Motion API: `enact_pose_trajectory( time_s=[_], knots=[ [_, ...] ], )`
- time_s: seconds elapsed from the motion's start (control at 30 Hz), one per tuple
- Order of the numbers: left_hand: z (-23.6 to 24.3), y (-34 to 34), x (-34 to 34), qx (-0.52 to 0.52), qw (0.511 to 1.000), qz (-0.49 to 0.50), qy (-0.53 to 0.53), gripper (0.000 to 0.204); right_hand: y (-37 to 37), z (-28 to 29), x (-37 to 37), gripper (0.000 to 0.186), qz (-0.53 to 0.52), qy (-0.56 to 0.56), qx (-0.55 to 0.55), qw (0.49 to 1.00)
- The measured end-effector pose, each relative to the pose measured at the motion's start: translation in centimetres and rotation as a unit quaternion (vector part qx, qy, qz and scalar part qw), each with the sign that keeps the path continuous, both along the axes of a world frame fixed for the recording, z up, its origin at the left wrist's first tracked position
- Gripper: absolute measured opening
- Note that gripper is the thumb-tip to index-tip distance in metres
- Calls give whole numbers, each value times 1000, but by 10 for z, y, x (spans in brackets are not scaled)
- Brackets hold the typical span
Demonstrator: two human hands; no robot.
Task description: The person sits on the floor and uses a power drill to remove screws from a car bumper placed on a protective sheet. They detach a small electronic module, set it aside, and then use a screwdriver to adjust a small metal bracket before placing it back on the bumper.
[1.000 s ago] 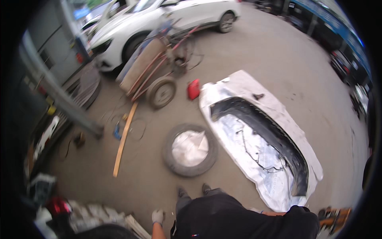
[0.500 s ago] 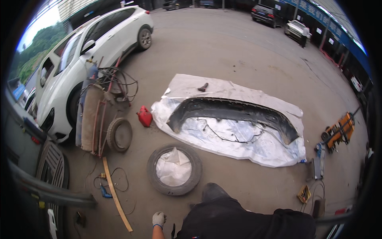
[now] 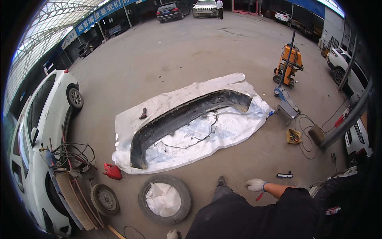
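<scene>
My right hand (image 3: 255, 185), in a pale work glove, is out over the floor to the right of my leg, fingers curled. A slim red object (image 3: 259, 196) shows just below it; I cannot tell whether the hand grips it. My left hand (image 3: 174, 234), also gloved, is cut off by the lower edge, near the tyre (image 3: 184, 207) with white sheeting inside its ring. Ahead of me a black car bumper (image 3: 159, 121) lies on white sheeting (image 3: 234, 127), with a thin wiring harness (image 3: 185, 147) in its curve. A dark hand tool (image 3: 143, 113) lies behind it.
At left stand a white car (image 3: 36, 115), a gas-cylinder cart (image 3: 75, 191) with hoses and a red can (image 3: 112, 171). At right are a blue floor jack (image 3: 286, 99), an orange wheeled machine (image 3: 289, 61), a yellow tool box (image 3: 293, 136), cables and a grey post (image 3: 350, 119).
My view has swung to the right, so the bumper and tyre appear turned. My right hand has come into view; my left hand now sits at the lower edge.
</scene>
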State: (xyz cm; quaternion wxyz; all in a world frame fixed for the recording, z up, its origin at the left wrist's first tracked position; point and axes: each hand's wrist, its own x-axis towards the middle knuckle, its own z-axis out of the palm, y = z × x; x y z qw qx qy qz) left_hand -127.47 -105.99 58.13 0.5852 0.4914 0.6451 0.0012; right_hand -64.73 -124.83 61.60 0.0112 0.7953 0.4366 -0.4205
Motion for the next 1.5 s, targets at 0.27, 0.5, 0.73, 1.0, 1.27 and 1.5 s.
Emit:
enact_pose_trajectory(
  time_s=[0.27,0.5,0.73,1.0,1.27,1.5],
  knots=[
    [123,153,379,232,925,171,-247,24,273,112,-38,49,-7,242,367,898],
    [166,220,549,302,892,153,-301,39,269,175,22,59,-59,437,419,794],
    [194,162,716,317,895,-109,-294,47,161,188,129,68,-201,384,434,790],
    [160,349,749,324,925,-23,-199,49,35,291,178,37,-77,294,629,715],
    [37,327,839,152,972,-42,-177,48,134,351,256,46,213,272,768,538],
    [84,254,1028,57,943,-217,-246,47,124,344,326,24,20,5,840,543]
  ],
)
